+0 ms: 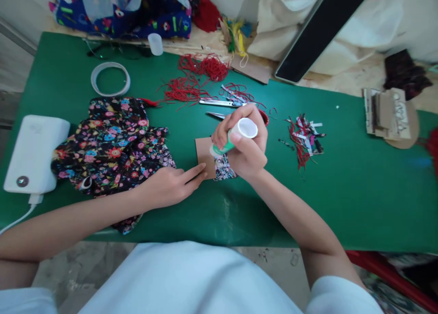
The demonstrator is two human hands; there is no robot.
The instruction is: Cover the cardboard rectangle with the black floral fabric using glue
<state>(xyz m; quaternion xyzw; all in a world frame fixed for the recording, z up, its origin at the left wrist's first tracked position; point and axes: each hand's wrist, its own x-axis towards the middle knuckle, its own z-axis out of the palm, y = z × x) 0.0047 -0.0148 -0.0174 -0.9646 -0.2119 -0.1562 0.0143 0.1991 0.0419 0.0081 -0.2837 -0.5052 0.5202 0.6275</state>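
Note:
My right hand (244,138) is wrapped round a white and green glue bottle (247,128), tilted with its round base up towards me and its lower end over a small cardboard piece (204,152). A strip of floral fabric (224,168) lies at the cardboard's right side, partly hidden under my right hand. My left hand (174,184) has its fingers stretched out, with the fingertips resting on the cardboard's lower edge. Just behind my right hand lie scissors (219,103) with open blades. Dark floral fabric (116,145) is spread beside and under my left forearm.
At the left are a white power bank (37,152) with a cable and a roll of tape (110,79). Red threads (191,79) and a white cap (155,44) lie farther back. To the right are a scrap pile (305,138) and stacked cardboard pieces (390,113).

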